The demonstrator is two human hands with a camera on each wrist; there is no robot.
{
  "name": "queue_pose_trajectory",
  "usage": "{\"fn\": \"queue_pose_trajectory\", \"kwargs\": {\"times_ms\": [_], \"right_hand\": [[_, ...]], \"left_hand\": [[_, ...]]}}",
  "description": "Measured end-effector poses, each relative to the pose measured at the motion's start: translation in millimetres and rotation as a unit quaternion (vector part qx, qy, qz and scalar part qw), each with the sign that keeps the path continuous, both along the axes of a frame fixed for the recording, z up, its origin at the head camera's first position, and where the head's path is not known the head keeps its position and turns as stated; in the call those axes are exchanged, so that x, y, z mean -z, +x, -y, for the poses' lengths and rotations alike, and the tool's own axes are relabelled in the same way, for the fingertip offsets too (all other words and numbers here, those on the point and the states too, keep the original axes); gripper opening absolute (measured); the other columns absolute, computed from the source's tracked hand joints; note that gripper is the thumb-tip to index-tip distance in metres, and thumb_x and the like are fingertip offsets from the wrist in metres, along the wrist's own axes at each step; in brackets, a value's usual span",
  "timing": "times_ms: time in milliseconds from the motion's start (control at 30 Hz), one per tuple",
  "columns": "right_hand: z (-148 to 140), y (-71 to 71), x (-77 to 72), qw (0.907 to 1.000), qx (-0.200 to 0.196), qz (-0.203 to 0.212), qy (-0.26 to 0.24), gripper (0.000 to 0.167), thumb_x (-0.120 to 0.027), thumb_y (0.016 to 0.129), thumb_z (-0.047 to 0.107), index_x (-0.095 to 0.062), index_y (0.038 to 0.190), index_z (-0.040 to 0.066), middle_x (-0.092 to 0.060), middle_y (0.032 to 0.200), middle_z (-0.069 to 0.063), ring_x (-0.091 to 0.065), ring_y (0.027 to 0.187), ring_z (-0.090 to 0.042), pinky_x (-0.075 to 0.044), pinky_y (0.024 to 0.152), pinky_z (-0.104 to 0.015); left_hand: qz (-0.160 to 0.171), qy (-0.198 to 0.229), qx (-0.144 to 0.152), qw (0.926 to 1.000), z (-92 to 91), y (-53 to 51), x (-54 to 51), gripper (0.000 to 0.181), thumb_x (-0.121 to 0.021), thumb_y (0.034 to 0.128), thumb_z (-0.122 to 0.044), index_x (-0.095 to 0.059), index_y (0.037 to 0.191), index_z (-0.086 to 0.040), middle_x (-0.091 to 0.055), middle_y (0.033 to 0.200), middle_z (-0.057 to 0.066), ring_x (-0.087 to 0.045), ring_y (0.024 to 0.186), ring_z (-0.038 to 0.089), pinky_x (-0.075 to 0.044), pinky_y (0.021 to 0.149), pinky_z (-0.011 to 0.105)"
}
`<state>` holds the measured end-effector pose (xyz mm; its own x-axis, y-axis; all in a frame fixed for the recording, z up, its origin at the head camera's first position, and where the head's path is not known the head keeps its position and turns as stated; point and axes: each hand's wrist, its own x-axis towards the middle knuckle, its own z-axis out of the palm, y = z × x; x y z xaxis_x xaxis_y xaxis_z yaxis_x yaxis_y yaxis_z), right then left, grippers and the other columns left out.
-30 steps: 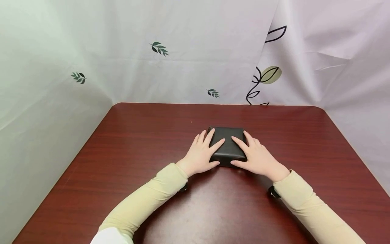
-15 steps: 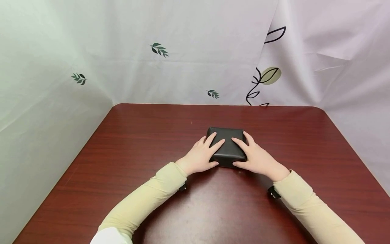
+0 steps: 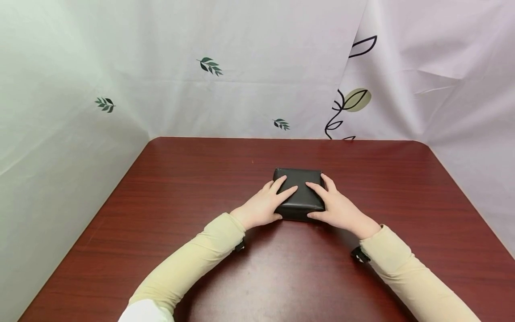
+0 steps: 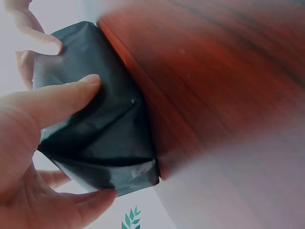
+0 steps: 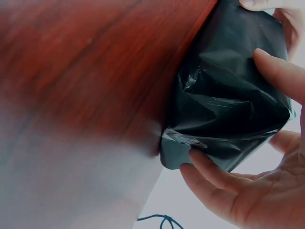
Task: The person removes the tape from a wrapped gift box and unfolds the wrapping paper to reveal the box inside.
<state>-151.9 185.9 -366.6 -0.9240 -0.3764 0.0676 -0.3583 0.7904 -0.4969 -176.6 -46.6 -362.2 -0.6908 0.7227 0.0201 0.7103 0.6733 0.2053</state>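
A square black package (image 3: pixel 299 201), wrapped in shiny folded plastic, lies flat on the table in the head view. My left hand (image 3: pixel 259 208) holds its left side, thumb at the near face and two fingers spread over the top. From the right, my right hand (image 3: pixel 342 210) grips it the same way, its index finger on top and thumb on the near face. Both wrist views show the wrapping's creased end folds: the package (image 4: pixel 107 119) has the left thumb on one face, and the package (image 5: pixel 224 90) has the right fingertips at its folded end.
The reddish-brown wooden table (image 3: pixel 193 179) extends around the package on all sides. White curtains (image 3: pixel 241 89) with leaf prints hang along its back and both sides. Black bands sit at both sleeve cuffs.
My left fingers have drawn back slightly from the package's far left corner, and the left thumb has slid left along the near face. The right hand and the package have hardly moved.
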Motion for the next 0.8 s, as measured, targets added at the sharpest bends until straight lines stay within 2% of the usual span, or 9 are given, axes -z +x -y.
{"fn": "queue_pose_trajectory", "kwargs": {"times_ms": [267, 467, 500, 567, 700, 733, 800], "right_hand": [[-2.3, 0.8, 0.1, 0.9996, 0.004, 0.004, -0.029, 0.069, -0.076, 0.079, 0.02, -0.043, 0.14, 0.012, -0.016, 0.15, -0.028, -0.046, 0.121, -0.046, -0.043, 0.092, -0.054], [-5.9, 0.7, -1.5, 0.998, 0.005, 0.001, -0.063, 0.064, -0.074, 0.081, 0.018, -0.046, 0.137, 0.008, -0.02, 0.15, -0.024, -0.037, 0.13, -0.043, -0.039, 0.098, -0.053], [-6.4, 0.5, -1.9, 0.9976, 0.007, -0.002, -0.069, 0.063, -0.074, 0.082, 0.019, -0.047, 0.137, 0.007, -0.022, 0.15, -0.024, -0.044, 0.122, -0.042, -0.042, 0.094, -0.052], [-7.2, 0.0, -2.1, 0.9963, 0.012, -0.014, -0.084, 0.06, -0.073, 0.083, 0.019, -0.048, 0.136, 0.004, -0.026, 0.148, -0.024, -0.049, 0.117, -0.039, -0.044, 0.089, -0.047], [-7.4, -1.0, -3.5, 0.9914, 0.03, -0.057, -0.114, 0.052, -0.07, 0.087, 0.019, -0.05, 0.132, 0.001, -0.037, 0.142, -0.023, -0.053, 0.102, -0.032, -0.044, 0.076, -0.035], [-7.3, -1.3, -3.9, 0.9896, 0.035, -0.068, -0.121, 0.05, -0.069, 0.087, 0.018, -0.051, 0.131, 0.001, -0.04, 0.14, -0.023, -0.051, 0.107, -0.03, -0.043, 0.077, -0.031], [-7.2, -1.5, -5.2, 0.9859, 0.046, -0.084, -0.137, 0.048, -0.069, 0.087, 0.018, -0.052, 0.129, 0.001, -0.045, 0.136, -0.021, -0.051, 0.104, -0.027, -0.041, 0.075, -0.022]], "left_hand": [[0.022, 0.027, 0.043, 0.9984, 11.5, -4.2, 1.4, 0.079, -0.077, 0.079, -0.017, -0.036, 0.147, -0.024, -0.02, 0.155, 0.015, -0.029, 0.138, 0.037, -0.04, 0.104, 0.04], [0.006, 0.045, 0.085, 0.9953, 19.8, -8.1, 0.2, 0.087, -0.082, 0.0733, -0.015, -0.035, 0.147, -0.026, -0.021, 0.153, 0.016, -0.029, 0.139, 0.032, -0.036, 0.107, 0.038], [0.003, 0.048, 0.089, 0.9949, 20.7, -8.8, 0.0, 0.089, -0.083, 0.0721, -0.015, -0.035, 0.147, -0.026, -0.021, 0.153, 0.016, -0.029, 0.139, 0.032, -0.036, 0.108, 0.038], [-0.005, 0.055, 0.093, 0.9942, 22.1, -10.0, -0.6, 0.092, -0.084, 0.0707, -0.014, -0.033, 0.147, -0.027, -0.021, 0.153, 0.017, -0.03, 0.139, 0.031, -0.037, 0.107, 0.038], [-0.035, 0.081, 0.089, 0.9921, 23.2, -12.8, 0.3, 0.09, -0.082, 0.0723, -0.009, -0.033, 0.147, -0.025, -0.024, 0.151, 0.017, -0.044, 0.128, 0.031, -0.042, 0.101, 0.036], [-0.045, 0.091, 0.087, 0.9911, 23.4, -13.2, 0.5, 0.089, -0.08, 0.0729, -0.007, -0.033, 0.147, -0.024, -0.026, 0.15, 0.016, -0.048, 0.124, 0.031, -0.044, 0.099, 0.035], [-0.065, 0.104, 0.083, 0.9889, 23.7, -14.2, 1.3, 0.085, -0.078, 0.074, -0.004, -0.035, 0.146, -0.022, -0.03, 0.147, 0.016, -0.054, 0.116, 0.03, -0.046, 0.094, 0.034]]}}
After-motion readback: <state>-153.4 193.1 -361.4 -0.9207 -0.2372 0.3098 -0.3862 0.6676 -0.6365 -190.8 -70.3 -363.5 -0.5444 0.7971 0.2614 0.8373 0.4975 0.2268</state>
